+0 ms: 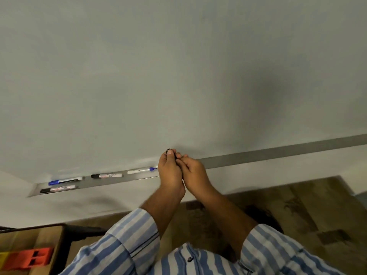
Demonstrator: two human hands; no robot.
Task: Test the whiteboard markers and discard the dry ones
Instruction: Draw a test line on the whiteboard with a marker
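Black marker (mostly hidden), apparently pinched between both hands' fingers.

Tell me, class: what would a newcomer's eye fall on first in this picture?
Two hands meet at the centre: the left hand and right hand together hold a small black object, likely a marker, before the whiteboard. Left of them, four markers lie in the tray.

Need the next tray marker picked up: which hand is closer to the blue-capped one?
Left hand: it is beside the blue-capped marker on the tray; right hand sits farther away.
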